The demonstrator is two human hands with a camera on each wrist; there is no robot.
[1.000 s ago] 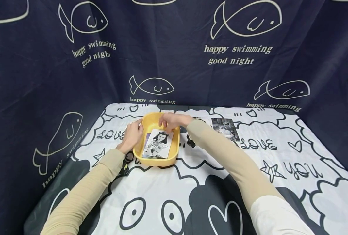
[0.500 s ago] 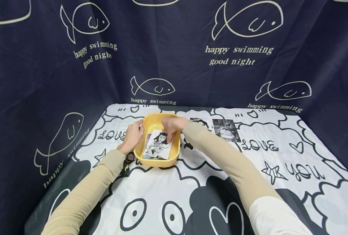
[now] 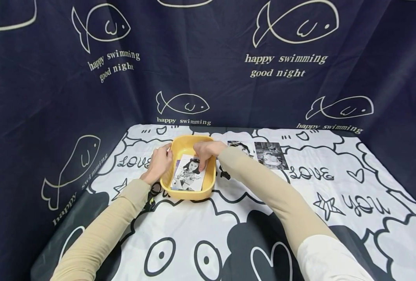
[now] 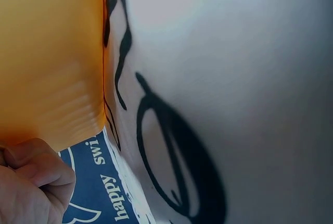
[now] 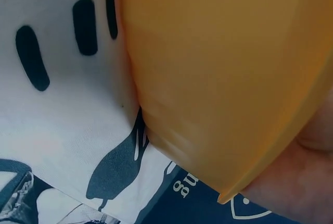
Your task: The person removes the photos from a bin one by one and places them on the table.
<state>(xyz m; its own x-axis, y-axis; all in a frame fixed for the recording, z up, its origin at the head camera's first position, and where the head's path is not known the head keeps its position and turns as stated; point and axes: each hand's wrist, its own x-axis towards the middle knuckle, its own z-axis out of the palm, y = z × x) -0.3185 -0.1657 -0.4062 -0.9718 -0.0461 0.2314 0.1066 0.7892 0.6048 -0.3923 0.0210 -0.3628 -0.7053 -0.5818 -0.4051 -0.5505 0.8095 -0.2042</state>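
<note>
A yellow plastic basin [image 3: 190, 195] stands on the patterned cloth in the head view. My left hand [image 3: 159, 163] grips its left rim, and the left wrist view shows curled fingers [image 4: 44, 169] against the outer wall. Inside lies a stack of picture cards, topped by a black-and-white portrait card [image 3: 188, 177]. A purple edge shows beneath it on the left. My right hand [image 3: 208, 151] reaches over the right rim, its thumb pointing down onto the portrait card's right edge. Its other fingers are hidden, so I cannot tell whether they pinch the card.
Right of the basin, a portrait picture [image 3: 242, 147], partly covered by my right sleeve, lies beside a dark grey picture [image 3: 271, 155]. The white cloth [image 3: 190, 222] has black drawings. A navy curtain [image 3: 225, 82] hangs close behind and along the sides.
My right hand has moved down inside the basin, its thumb coming onto the portrait card's edge. The card has shifted very slightly over the stack. My left hand stays on the rim.
</note>
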